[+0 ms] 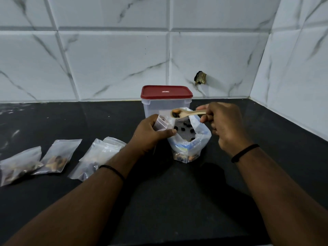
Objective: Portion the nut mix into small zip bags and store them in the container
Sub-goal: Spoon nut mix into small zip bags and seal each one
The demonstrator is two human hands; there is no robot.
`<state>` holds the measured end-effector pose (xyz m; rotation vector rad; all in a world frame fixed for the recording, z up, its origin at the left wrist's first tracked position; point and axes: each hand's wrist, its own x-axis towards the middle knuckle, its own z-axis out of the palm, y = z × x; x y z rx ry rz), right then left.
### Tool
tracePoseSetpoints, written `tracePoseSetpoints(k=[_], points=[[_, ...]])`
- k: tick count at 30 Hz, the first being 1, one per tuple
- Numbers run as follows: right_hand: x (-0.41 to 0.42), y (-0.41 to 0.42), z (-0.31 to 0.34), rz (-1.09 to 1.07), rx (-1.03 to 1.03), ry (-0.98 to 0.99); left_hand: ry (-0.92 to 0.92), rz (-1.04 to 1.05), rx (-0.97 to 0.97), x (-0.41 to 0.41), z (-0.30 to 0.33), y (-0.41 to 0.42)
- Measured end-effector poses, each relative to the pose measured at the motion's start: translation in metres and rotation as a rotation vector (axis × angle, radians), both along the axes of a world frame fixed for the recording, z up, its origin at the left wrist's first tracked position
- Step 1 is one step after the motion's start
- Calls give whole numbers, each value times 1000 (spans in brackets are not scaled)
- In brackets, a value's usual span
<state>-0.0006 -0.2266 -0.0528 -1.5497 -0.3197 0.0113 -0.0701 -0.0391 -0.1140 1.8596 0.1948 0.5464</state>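
Hovering a loaded wooden spoon (pixel 184 113) in right hand (pixel 222 126) fingers, left hand (pixel 150 134) pinching the small zip bag (pixel 162 124) — keep its mouth wide, tip slowly.

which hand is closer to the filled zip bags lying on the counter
Left. The left hand, holding an empty zip bag, sits just right of the filled zip bags. The right hand, gripping the wooden spoon, is farther right, beyond the nut mix bag.

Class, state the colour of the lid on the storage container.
Dark red, on a clear container; the lid shows best in the head view.
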Motion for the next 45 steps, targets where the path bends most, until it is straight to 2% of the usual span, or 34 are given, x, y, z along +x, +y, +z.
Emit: tracePoseSetpoints(k=[3,7,11,14,16,20,24,26,30,32,33,35,37,41,45], points=[[-5,4,-2,58,-24,-134,2,3,-6,1,0,0],[-8,7,-8,83,-247,-487,-3,2,-32,2,0,1],[-10,6,-11,119,-364,-808,-3,6,-39,3,-1,1],[-7,2,-10,138,-382,-928,-4,19,-42,3,-1,2],[-8,2,-10,127,-299,-894,-18,24,-45,3,-1,2],[-4,2,-10,-42,-97,-507,-23,47,-31,3,-2,2],[18,-7,-13,-128,-208,-113,-42,74,-18,3,1,2],[27,-9,-19,-115,-398,-59,-56,88,-23,2,2,0],[28,-10,-24,-147,-963,-159,-80,103,-42,1,5,-2],[21,-12,-22,-245,-1146,-294,-70,115,-61,-1,7,-2],[17,-11,-19,-290,-1166,-376,-59,112,-79,-1,8,-2],[6,-7,-14,-310,-1082,-536,-55,106,-115,-2,11,-3],[-7,0,-9,-189,-1012,-618,-56,121,-145,-2,14,-5],[-23,15,-13,61,-1286,-693,-103,121,-243,-1,18,-4],[-17,1,-5,-12,-1340,-679,-47,152,-279,0,18,-2]])
